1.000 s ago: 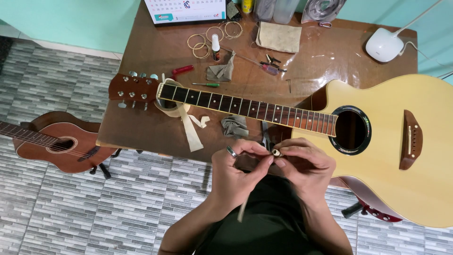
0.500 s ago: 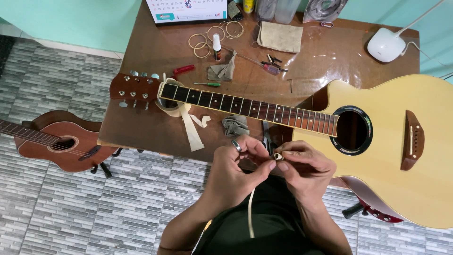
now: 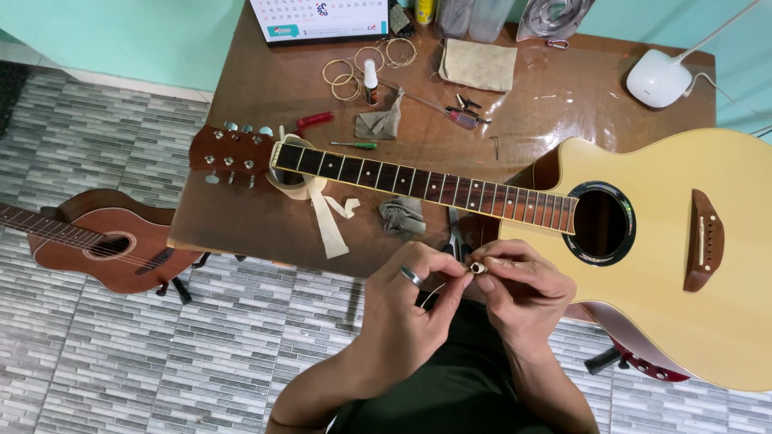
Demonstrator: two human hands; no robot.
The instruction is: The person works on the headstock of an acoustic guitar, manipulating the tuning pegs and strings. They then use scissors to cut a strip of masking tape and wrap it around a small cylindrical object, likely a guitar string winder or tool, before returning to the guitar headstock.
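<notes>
Head view: both hands meet just below the neck of the pale guitar [image 3: 659,241], over the near edge of the brown table [image 3: 265,88]. The left hand [image 3: 406,309], a plain ring on one finger, is pinched narrow, fingertips closed on a small pale peg [image 3: 478,268]. The right hand [image 3: 523,293] pinches the same peg from the other side, fingers curled tight. Whether a string runs from the peg cannot be told.

The guitar lies flat across the table: smooth light wood top, round black soundhole, dark bridge, dark fretboard with pale frets, reddish-brown headstock with metal tuners. No strings show on it.

Under the neck lie a crumpled grey cloth [image 3: 402,215] and a pale flat strip [image 3: 326,221]. Beyond the neck are coiled wire rings [image 3: 346,76], a small bottle [image 3: 370,80], a red-handled tool [image 3: 312,122], a tan square cloth [image 3: 478,64] and a smooth white lamp base [image 3: 659,79].

Left of the guitar's headstock, a small dark-brown guitar [image 3: 96,245] rests on the grey tiled floor [image 3: 104,354].
</notes>
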